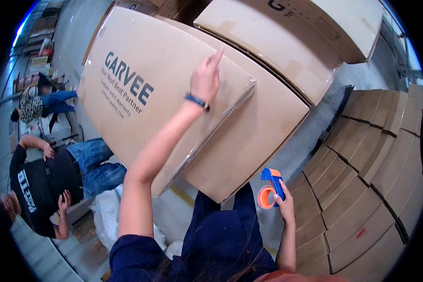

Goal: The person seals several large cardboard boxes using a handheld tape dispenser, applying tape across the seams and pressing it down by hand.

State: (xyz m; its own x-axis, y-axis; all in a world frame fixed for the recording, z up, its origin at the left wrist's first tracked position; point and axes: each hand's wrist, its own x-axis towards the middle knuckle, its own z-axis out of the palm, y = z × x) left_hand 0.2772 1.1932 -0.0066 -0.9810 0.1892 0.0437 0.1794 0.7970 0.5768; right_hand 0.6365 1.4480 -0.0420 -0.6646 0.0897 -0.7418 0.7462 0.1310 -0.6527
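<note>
A large brown cardboard box [174, 56] with dark printing rests on a second box [249, 145], whose front part juts out beneath it. Over the upper box's right part is my left hand [206, 80], its index finger stretched out and nothing held; whether it touches the cardboard I cannot tell. A dark watch sits on that wrist. Low at my right side, my right hand [285, 202] grips a blue and orange tape dispenser [271, 189]. Its orange ring faces me, away from the boxes.
More large boxes [272, 37] stand close behind. Stacked brown cartons [357, 202] fill the right side. At left stands a person in a black shirt [47, 188], with another person [37, 103] farther off. White plastic wrapping [105, 216] lies by my left arm.
</note>
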